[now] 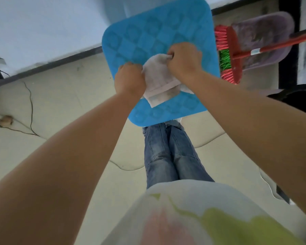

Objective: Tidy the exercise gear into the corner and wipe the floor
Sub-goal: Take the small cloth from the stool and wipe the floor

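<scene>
Head view, looking down past a blurred white shirt [193, 214] and jeans [168, 152]. Both hands are out front over a blue mat [148, 38] lying on the tiled floor [64, 106], its far edge near the wall's dark skirting.

Left hand [129, 79] and right hand [185, 58] both have fingers curled tight round a whitish cloth [159, 80], which is bunched between them. Fingertips are hidden under the knuckles on both sides; the cloth's loose end hangs toward the mat's near edge. Cannot tell whether the cloth touches the mat or is held above it.

Mat pattern is soft with blur, raised squares and rounds at best. Its near edge covers the feet.

Beside the mat's right edge: a red broom [231, 53] with red and green bristles, handle cut off by the frame's right edge, lying across a purplish dustpan [265, 32]. A dark object below it is cropped, unidentifiable.

Left side of floor: a thin dark cable [31, 110] and a small brownish lump [5, 120], too blurred to name.
</scene>
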### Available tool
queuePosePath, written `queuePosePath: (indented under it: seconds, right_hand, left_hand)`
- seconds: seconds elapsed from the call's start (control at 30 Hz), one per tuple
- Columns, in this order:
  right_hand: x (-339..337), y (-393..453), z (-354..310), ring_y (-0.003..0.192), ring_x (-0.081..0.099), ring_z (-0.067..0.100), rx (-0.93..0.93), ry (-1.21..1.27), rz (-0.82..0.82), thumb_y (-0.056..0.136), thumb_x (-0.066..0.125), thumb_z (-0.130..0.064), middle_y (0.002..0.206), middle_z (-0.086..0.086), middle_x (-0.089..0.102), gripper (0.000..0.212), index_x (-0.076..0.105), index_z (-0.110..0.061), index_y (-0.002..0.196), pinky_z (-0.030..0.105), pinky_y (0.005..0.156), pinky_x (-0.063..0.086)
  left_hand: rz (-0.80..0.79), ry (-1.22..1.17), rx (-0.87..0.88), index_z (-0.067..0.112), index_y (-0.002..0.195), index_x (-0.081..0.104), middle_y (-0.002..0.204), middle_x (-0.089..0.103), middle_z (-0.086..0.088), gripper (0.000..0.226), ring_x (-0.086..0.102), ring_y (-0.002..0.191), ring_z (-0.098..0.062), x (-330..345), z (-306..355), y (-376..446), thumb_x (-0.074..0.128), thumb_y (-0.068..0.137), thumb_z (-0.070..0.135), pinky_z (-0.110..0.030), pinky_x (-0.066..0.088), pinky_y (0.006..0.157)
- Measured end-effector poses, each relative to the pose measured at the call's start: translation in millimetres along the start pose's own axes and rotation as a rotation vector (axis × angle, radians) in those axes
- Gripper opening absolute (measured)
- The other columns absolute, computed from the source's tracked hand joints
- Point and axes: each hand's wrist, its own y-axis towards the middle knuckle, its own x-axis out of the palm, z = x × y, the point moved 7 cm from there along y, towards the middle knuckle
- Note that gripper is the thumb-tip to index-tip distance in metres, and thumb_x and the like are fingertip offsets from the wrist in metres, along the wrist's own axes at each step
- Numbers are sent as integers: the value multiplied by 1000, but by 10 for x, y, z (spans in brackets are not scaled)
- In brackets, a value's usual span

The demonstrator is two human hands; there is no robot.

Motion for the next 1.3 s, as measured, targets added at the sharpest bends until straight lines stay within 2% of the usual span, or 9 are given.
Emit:
queuePosePath:
  seconds: [0.17,0.33,0.43,0.63,0.8,0.9,1.0,1.07,1.3]
  right_hand:
    - [-22,-379,119,122,47,29,-22,107,-28,90,46,-16,121,9,60,30,66,-15,113,36,96,39]
    - [-96,-827,413,116,52,28,33,203,-13,89,49,-14,116,7,65,28,66,-12,110,37,94,41]
    - [-124,-1130,648,114,53,28,105,236,4,89,47,-14,115,8,65,28,66,-12,110,39,95,42]
    - [-104,-1982,1185,119,50,27,361,391,107,93,47,-15,120,10,62,28,63,-10,116,38,102,37]
    - [166,-2910,1538,116,53,27,631,576,188,93,47,-13,118,10,64,29,64,-12,116,34,96,39]
    - [451,-3558,1712,114,54,27,809,712,229,92,46,-12,117,9,65,29,64,-13,115,32,95,39]
    - [800,-4263,1820,115,51,27,980,821,264,93,45,-12,117,9,64,29,64,-12,115,31,94,37]
    - [1025,-4732,1857,114,51,28,1091,896,322,93,45,-12,116,11,63,28,64,-11,114,32,93,37]
    - [1977,-6353,1860,114,50,30,1426,1140,543,92,45,-9,114,15,63,29,64,-7,114,36,95,39]
  left_hand:
    - [-143,45,89,-1,108,61,121,53,-20,27,43,121,-33,137,35,-233,44,93,13,-37,41,90]
    - [-217,101,178,-1,111,55,114,58,-26,26,53,109,-38,147,244,-491,46,90,13,-39,43,83]
    - [-215,170,295,2,113,56,113,60,-25,27,55,106,-37,120,427,-661,47,90,14,-38,43,83]
    - [-176,442,648,8,122,55,118,61,-20,30,51,115,-35,109,998,-1163,46,95,19,-39,40,90]
    - [-159,748,1014,4,117,57,109,63,-20,25,52,109,-33,378,1526,-1837,45,95,11,-39,38,81]
    - [-214,909,1187,7,118,57,109,63,-19,29,50,110,-32,714,1787,-2319,44,93,3,-35,29,72]
    - [-283,1045,1337,8,121,56,113,62,-18,30,47,117,-33,1082,1989,-2958,44,93,5,-39,38,85]
    - [-296,1102,1449,9,121,57,116,60,-19,29,47,117,-34,1314,2088,-3436,45,95,10,-38,38,92]
    - [-360,1312,1819,7,116,59,114,63,-20,26,51,114,-33,2391,1984,-5120,46,94,10,-36,40,87]
